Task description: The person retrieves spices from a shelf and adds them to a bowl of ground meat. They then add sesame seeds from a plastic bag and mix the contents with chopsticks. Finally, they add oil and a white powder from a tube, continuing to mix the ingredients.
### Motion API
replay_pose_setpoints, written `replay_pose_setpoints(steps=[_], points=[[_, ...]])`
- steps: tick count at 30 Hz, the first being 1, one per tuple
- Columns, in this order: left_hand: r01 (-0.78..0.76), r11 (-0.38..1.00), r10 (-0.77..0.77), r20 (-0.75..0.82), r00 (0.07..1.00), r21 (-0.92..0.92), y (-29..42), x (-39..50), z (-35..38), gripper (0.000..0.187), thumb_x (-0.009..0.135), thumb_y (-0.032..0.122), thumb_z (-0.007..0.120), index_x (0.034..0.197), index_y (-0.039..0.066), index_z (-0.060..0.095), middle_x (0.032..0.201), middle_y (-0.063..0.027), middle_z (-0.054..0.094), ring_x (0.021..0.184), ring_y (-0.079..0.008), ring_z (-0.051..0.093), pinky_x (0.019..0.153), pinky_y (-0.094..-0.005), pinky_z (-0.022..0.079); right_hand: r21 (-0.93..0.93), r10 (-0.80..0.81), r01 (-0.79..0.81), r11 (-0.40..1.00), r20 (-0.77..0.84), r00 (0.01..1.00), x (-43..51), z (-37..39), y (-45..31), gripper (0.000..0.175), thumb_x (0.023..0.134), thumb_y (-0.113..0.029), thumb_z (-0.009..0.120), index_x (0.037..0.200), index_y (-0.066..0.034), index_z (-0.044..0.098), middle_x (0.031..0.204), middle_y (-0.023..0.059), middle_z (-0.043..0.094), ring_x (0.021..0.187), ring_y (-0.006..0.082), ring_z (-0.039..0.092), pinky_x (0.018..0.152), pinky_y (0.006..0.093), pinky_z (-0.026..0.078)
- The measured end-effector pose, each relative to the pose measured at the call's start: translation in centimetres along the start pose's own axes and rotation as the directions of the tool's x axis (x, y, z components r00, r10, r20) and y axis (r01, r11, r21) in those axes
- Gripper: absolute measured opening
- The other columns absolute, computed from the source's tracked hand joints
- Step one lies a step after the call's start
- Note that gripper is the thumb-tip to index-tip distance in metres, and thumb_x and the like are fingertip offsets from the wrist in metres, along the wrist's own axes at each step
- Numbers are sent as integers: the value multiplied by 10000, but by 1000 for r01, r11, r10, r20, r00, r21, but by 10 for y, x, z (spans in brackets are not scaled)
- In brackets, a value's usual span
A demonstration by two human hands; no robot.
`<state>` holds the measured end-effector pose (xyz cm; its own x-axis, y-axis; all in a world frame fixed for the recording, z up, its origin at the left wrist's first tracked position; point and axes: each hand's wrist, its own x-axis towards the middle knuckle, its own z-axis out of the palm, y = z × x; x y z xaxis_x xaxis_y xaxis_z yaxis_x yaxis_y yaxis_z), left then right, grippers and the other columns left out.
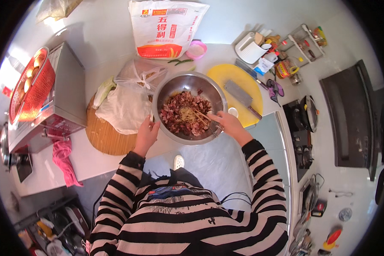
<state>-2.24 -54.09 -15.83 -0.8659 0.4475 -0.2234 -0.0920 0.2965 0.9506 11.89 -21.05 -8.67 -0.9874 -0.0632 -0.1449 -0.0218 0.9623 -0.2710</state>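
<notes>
A steel mixing bowl (223,96) stands before me with chopped raw meat (179,108) in it and a pale yellowish heap on the middle of the meat. My right hand (228,123), at the bowl's right rim, is closed on a pair of wooden chopsticks (201,117), whose tips reach into the meat. At the left rim is my left hand (148,132), fingers close to the bowl's edge; whether they grip it is unclear. A white cloth (124,110) lies left of the bowl on a round wooden board (105,140).
A cleaver (238,92) lies on a yellow cutting board (217,70) at the right. Behind the bowl stand a flour sack (166,28) and a pink bowl (196,50). A tied plastic bag (131,72) sits beyond the cloth. A red basket of eggs (44,83) stands high at left.
</notes>
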Motion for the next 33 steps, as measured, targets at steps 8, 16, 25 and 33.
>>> replay_pose_setpoints(steps=[8, 16, 25, 33], points=[[102, 995, -99, -204, 974, 6, 17, 0, 56, 608, 929, 98, 541, 1461, 79, 248, 967, -213, 641, 562, -274, 659, 403, -351, 548, -183, -592, 660, 729, 315, 742, 60, 26, 15, 283, 737, -143, 666, 1010, -205, 709, 1057, 67, 557, 977, 274, 573, 769, 390, 499], [173, 983, -184, -228, 956, -64, 24, 0, 57, 667, 925, 81, 515, 1505, 104, 185, 976, -263, 646, 588, -330, 674, 391, -374, 544, 556, -230, 273, 785, -147, 962, 121, -14, 6, 179, 893, -215, 665, 876, -42, 706, 787, 138, 690, 753, 245, 678, 686, 370, 516], [177, 968, -217, -236, 947, -179, 31, -2, 58, 621, 922, 61, 498, 1479, 116, 229, 981, -258, 640, 597, -332, 680, 389, -379, 563, 804, 126, -140, 577, 82, 989, 129, -3, 24, 219, 943, -195, 602, 962, -10, 716, 759, 42, 677, 671, 98, 619, 657, 261, 515], [198, 967, -228, -197, 954, -160, 35, -2, 55, 624, 922, 49, 492, 1473, 123, 210, 987, -267, 633, 589, -344, 677, 381, -384, 558, 807, -1, -173, 565, 210, 978, 73, 8, -21, 183, 938, -140, 632, 1035, -4, 708, 935, 23, 717, 840, 92, 652, 736, 244, 526]])
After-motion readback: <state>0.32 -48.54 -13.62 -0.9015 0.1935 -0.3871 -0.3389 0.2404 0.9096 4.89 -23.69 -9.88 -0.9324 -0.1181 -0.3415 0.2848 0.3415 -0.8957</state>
